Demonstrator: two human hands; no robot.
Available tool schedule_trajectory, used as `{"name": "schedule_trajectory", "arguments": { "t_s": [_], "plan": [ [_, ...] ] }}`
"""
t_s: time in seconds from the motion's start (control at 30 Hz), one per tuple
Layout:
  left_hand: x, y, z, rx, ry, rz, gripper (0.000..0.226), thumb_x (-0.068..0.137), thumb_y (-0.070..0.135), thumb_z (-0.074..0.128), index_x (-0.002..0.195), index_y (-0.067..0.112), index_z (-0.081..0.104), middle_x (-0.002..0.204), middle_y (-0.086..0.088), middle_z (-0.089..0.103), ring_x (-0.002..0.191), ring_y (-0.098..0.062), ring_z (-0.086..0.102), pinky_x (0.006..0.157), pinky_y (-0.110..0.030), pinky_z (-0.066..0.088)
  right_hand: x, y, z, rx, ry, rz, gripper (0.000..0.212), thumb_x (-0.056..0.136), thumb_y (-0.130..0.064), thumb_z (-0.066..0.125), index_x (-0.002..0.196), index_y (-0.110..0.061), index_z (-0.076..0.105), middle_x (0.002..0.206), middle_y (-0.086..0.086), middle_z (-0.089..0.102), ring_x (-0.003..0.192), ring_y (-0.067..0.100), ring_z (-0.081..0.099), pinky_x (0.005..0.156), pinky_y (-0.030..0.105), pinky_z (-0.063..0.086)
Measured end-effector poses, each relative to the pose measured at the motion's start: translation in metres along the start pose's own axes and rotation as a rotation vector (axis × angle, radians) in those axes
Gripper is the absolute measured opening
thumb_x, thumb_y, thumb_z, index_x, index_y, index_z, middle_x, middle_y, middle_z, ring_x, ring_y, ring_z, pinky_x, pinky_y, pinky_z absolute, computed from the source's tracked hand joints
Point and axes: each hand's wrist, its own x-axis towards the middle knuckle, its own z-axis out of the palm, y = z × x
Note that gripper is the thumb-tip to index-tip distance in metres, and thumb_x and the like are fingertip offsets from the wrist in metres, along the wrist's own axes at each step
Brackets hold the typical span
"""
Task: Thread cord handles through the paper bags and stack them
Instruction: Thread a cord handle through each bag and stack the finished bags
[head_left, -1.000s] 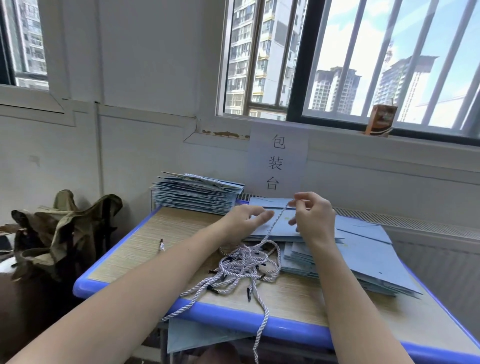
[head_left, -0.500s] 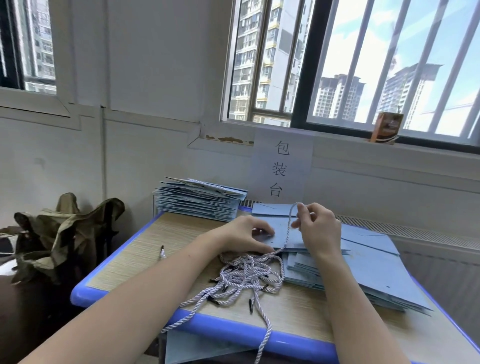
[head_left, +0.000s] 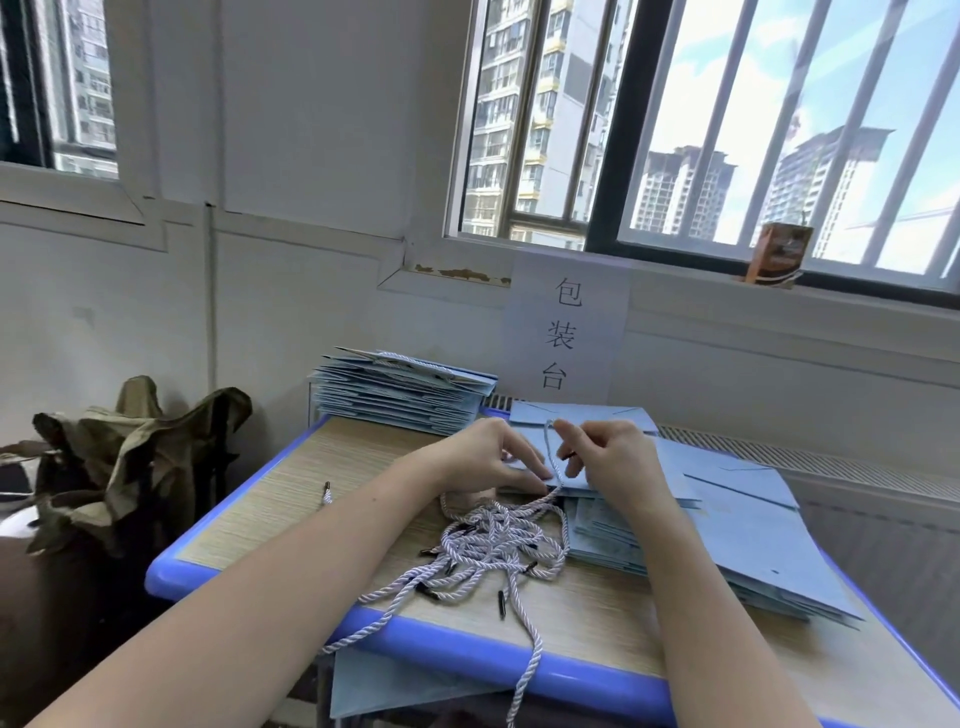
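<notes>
Bare tabletop (head_left: 311, 499) lay open to the left of the left hand (head_left: 480, 460). Just behind that hand a tall stack of finished bags (head_left: 400, 392) blocked the way. A tangle of cords (head_left: 493, 551) crowded the space beneath both wrists. Right of the right hand (head_left: 610, 460), flat bags (head_left: 737, 525) covered the surface.
</notes>
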Motion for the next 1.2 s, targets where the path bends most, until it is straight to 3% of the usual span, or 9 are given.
{"name": "schedule_trajectory", "arguments": {
  "t_s": [0.1, 0.23, 0.37, 0.5, 0.67, 0.87, 0.97, 1.07, 1.2],
  "plan": [
    [0.000, -0.001, 0.002, -0.041, 0.021, 0.011, 0.017, 0.082, 0.023, 0.081, 0.099, 0.021, 0.080, 0.108, 0.010, 0.073, 0.107, -0.001, 0.063, 0.109, -0.035, 0.043, 0.000, 0.000, 0.000, 0.054, -0.011, 0.014, 0.030, 0.096, -0.036, 0.066, 0.073, -0.017, 0.071, 0.064, -0.001, 0.072, 0.051, 0.010, 0.060, 0.061, 0.026, 0.051],
    [0.002, -0.006, 0.002, -0.041, 0.063, 0.029, 0.016, 0.078, 0.024, 0.084, 0.091, 0.016, 0.081, 0.100, 0.006, 0.076, 0.103, -0.007, 0.068, 0.106, -0.041, 0.048, 0.002, 0.003, 0.002, -0.016, -0.072, 0.025, 0.011, 0.092, -0.014, 0.069, 0.083, -0.019, 0.073, 0.079, 0.000, 0.075, 0.062, 0.011, 0.061, 0.065, 0.025, 0.049],
    [0.003, -0.005, 0.000, -0.012, 0.093, 0.021, 0.020, 0.075, 0.024, 0.087, 0.088, 0.010, 0.081, 0.093, 0.003, 0.077, 0.097, -0.008, 0.070, 0.099, -0.038, 0.053, 0.003, 0.003, 0.004, -0.167, -0.148, 0.001, 0.014, 0.096, -0.013, 0.065, 0.095, -0.019, 0.078, 0.086, -0.001, 0.071, 0.075, 0.011, 0.057, 0.058, 0.016, 0.042],
    [0.001, -0.003, -0.001, -0.006, 0.127, -0.003, 0.020, 0.074, 0.025, 0.087, 0.085, 0.009, 0.081, 0.088, 0.001, 0.078, 0.091, -0.012, 0.073, 0.090, -0.039, 0.056, 0.001, 0.000, 0.002, -0.250, -0.202, -0.036, 0.019, 0.096, -0.012, 0.064, 0.090, -0.023, 0.078, 0.087, -0.001, 0.068, 0.074, 0.013, 0.055, 0.058, 0.020, 0.042],
    [0.000, -0.003, -0.002, 0.023, 0.154, -0.003, 0.022, 0.070, 0.031, 0.089, 0.080, 0.012, 0.081, 0.084, 0.004, 0.078, 0.086, -0.013, 0.073, 0.083, -0.036, 0.058, -0.004, -0.004, 0.001, -0.221, -0.190, -0.050, 0.015, 0.092, -0.009, 0.068, 0.087, -0.020, 0.077, 0.045, -0.019, 0.052, 0.049, 0.002, 0.045, 0.043, 0.011, 0.032],
    [-0.003, 0.000, 0.001, 0.053, 0.158, 0.007, 0.022, 0.072, 0.027, 0.088, 0.080, 0.008, 0.081, 0.072, 0.010, 0.073, 0.061, 0.005, 0.060, 0.059, -0.011, 0.044, -0.007, -0.007, 0.002, -0.209, -0.183, -0.074, 0.013, 0.092, -0.009, 0.069, 0.087, -0.017, 0.078, 0.046, -0.018, 0.053, 0.048, -0.002, 0.048, 0.044, 0.007, 0.035],
    [-0.002, -0.003, 0.000, 0.054, 0.158, 0.006, 0.022, 0.072, 0.029, 0.089, 0.079, 0.010, 0.081, 0.075, 0.005, 0.075, 0.066, -0.003, 0.065, 0.064, -0.020, 0.053, -0.008, -0.007, 0.002, -0.228, -0.199, -0.089, 0.012, 0.091, -0.008, 0.070, 0.088, -0.016, 0.079, 0.042, -0.031, 0.049, 0.047, -0.009, 0.048, 0.046, 0.008, 0.035],
    [0.000, -0.002, -0.001, 0.047, 0.160, 0.001, 0.023, 0.073, 0.031, 0.088, 0.080, 0.011, 0.081, 0.081, 0.003, 0.077, 0.076, -0.011, 0.072, 0.076, -0.032, 0.060, -0.007, -0.006, 0.002, -0.257, -0.167, -0.101, 0.017, 0.089, -0.002, 0.070, 0.083, -0.016, 0.077, 0.044, -0.021, 0.050, 0.047, -0.011, 0.047, 0.047, 0.008, 0.036],
    [0.001, -0.003, 0.001, 0.073, 0.158, 0.006, 0.022, 0.073, 0.032, 0.088, 0.078, 0.011, 0.081, 0.079, 0.003, 0.077, 0.073, -0.006, 0.070, 0.073, -0.030, 0.058, -0.004, -0.003, 0.004, -0.296, -0.199, -0.083, 0.027, 0.088, 0.005, 0.065, 0.079, -0.019, 0.074, 0.042, -0.018, 0.050, 0.044, -0.007, 0.047, 0.042, 0.009, 0.034]
  ]
}}
